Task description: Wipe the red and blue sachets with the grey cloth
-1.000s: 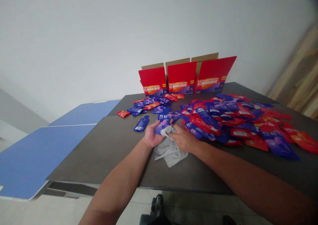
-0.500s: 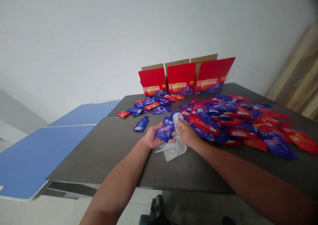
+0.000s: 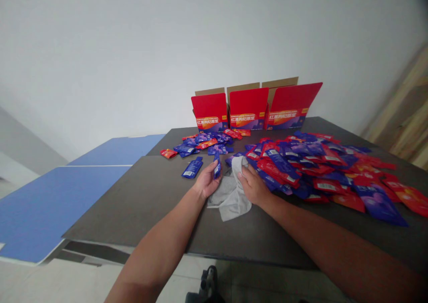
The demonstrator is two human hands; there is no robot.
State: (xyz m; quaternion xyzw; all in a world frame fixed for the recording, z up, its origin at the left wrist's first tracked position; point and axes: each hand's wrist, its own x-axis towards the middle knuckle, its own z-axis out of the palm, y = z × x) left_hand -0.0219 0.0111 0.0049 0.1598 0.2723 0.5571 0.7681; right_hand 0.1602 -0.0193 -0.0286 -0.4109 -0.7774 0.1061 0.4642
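My left hand [image 3: 206, 182] pinches a purple pouch [image 3: 217, 165], which stands edge-on to the camera. My right hand [image 3: 253, 186] grips a grey cloth [image 3: 230, 196] that drapes down onto the dark table [image 3: 147, 196] between both hands. The cloth's upper fold rises beside the pouch. A big heap of red and purple pouches [image 3: 310, 169] lies just right of my right hand.
Three open red cartons [image 3: 245, 109] stand at the table's far edge. A smaller scatter of pouches [image 3: 203, 142] lies before them, with one purple pouch [image 3: 191, 168] apart at the left. A blue table [image 3: 50, 200] adjoins on the left. Wooden boards [image 3: 404, 116] lean at right.
The pouch in my left hand has turned from face-on to edge-on. My right hand has slid the cloth down off it towards the table.
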